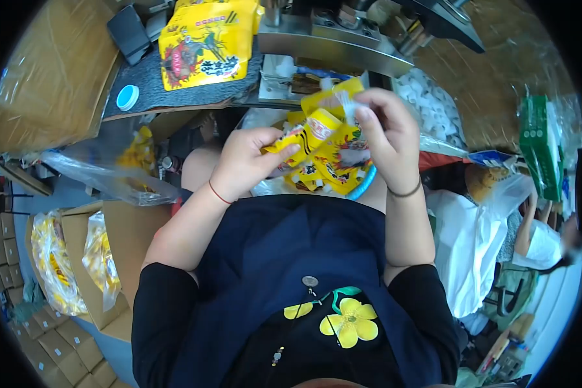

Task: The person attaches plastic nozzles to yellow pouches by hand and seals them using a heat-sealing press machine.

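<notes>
My left hand (pixel 252 158) pinches the lower left side of a yellow printed pouch (pixel 313 132) above my lap. At the pouch's upper right, my right hand (pixel 389 129) has thumb and forefinger closed on a small whitish piece (pixel 348 107), too blurred to name exactly. Under both hands, more yellow pouches (pixel 343 165) lie in a container with a blue rim (pixel 363 184). A stack of flat yellow pouches (pixel 207 48) rests on the dark worktop at the upper left.
A metal machine (pixel 333 42) stands ahead. Many white spouts (pixel 427 97) are heaped to its right. A blue round lid (pixel 127 97) lies on the worktop (pixel 155 81). Cardboard boxes (pixel 132 239) with bagged pouches stand at left. At the right edge, another person's arm (pixel 527 223) shows.
</notes>
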Demonstrator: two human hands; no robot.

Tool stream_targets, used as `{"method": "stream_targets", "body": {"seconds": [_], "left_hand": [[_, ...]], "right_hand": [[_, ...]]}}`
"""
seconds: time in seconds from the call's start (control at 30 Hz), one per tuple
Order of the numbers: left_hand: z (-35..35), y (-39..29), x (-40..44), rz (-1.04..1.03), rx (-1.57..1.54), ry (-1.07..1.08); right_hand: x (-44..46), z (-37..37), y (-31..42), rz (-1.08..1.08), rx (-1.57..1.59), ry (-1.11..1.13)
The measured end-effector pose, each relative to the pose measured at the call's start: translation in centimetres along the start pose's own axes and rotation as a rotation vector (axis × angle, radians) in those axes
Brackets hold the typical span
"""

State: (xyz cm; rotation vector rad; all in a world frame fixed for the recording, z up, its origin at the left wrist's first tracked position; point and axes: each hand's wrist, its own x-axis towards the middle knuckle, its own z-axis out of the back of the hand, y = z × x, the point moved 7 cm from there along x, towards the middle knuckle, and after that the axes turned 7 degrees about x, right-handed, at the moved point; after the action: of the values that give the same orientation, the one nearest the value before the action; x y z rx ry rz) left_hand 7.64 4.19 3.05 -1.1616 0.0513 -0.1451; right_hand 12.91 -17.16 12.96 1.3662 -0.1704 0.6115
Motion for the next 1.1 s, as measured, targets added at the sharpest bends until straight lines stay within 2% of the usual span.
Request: {"method": "stream_targets", "body": {"seconds": [0.07,0.2,0.23,0.33,0.37,0.43,0.47,0.53,0.73,0.77,0.83,0.87,0.9,0.93,1.0,1.07,1.1], "left_hand": [[-2.1,-1.1,-0.1,0.012,-0.117,0.072],[-6.2,-2.0,-0.8,0.135,-0.607,0.301],[-6.8,-1.8,-1.1,0.206,-0.578,0.416],[-9.3,-1.7,-1.6,0.275,-0.879,0.520],[-9.5,-1.2,-1.4,0.307,-0.869,0.521],[-8.6,0.0,-0.2,0.314,-0.898,0.427],[-7.8,0.5,0.6,0.318,-0.911,0.380],[-5.9,0.9,3.0,0.320,-0.886,0.335],[-3.9,0.7,6.2,0.306,-0.953,0.277],[-2.9,0.7,6.6,0.158,-0.824,0.163],[4.0,2.2,7.0,0.061,-0.222,-0.320],[7.4,0.5,6.4,-0.189,0.182,-0.510],[10.6,-1.4,5.0,-0.347,0.623,-0.811],[11.6,-1.5,4.9,-0.397,0.973,-0.837],[10.4,2.1,4.8,-0.321,1.337,-0.510],[9.1,1.7,3.0,-0.410,1.222,-0.411],[8.2,1.6,1.9,-0.455,1.160,-0.351]], "right_hand": [[0.6,-0.8,0.0,0.120,-0.117,0.111],[0.4,0.9,-0.2,0.059,-0.354,0.346],[0.2,1.4,-0.4,0.047,-0.338,0.355],[-0.3,2.4,-0.9,0.015,-0.278,0.367],[0.3,4.1,-0.7,0.120,-0.568,0.251],[1.2,8.6,-3.2,-0.023,-0.956,0.046],[1.2,10.0,-4.2,-0.080,-1.087,0.018],[0.9,11.5,-7.4,-0.103,-1.217,0.182],[1.1,11.1,-10.2,-0.258,-1.022,0.131],[0.7,11.7,-10.9,-0.214,-1.000,0.120],[0.3,12.3,-11.2,-0.176,-0.984,0.078],[0.1,12.3,-11.4,-0.164,-0.977,0.059],[0.2,12.1,-11.4,-0.163,-0.966,0.060],[0.2,11.9,-11.2,-0.165,-0.959,0.059],[0.2,11.8,-10.9,-0.157,-0.957,0.056],[0.2,11.8,-10.8,-0.143,-0.964,0.060],[0.2,11.6,-10.1,-0.068,-0.973,0.005]]}}
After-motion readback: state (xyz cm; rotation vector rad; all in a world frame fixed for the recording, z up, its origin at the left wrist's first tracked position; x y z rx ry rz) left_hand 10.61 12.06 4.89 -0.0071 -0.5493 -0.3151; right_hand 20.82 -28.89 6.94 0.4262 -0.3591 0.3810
